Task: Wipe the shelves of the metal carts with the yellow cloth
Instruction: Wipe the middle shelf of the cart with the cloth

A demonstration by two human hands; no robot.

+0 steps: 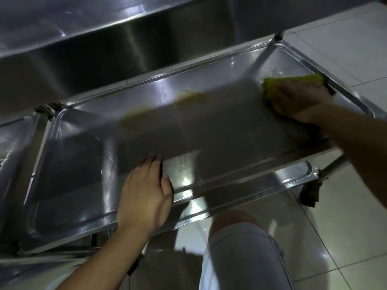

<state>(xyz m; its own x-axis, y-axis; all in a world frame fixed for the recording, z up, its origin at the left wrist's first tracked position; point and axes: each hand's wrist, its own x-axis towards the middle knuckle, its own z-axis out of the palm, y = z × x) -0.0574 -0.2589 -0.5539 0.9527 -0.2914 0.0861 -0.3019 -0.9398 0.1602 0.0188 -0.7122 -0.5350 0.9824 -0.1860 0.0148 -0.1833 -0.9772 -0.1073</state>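
We see the right hand (301,101) pressing the yellow cloth (291,85) flat, fingers seemingly straight though blurred, at the shelf (209,130) corner, right of frame. The left hand (144,197) rests open, fingers together, on the shelf's near rim, lower centre.

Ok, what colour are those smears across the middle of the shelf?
Yellowish-brown smears on the steel shelf, seen in the head view.

Shelf (188,126) middle open; upper shelf (104,49) overhangs at 11 o'clock, left hand (144,197) blocks 6, rim post (278,36) at 1.
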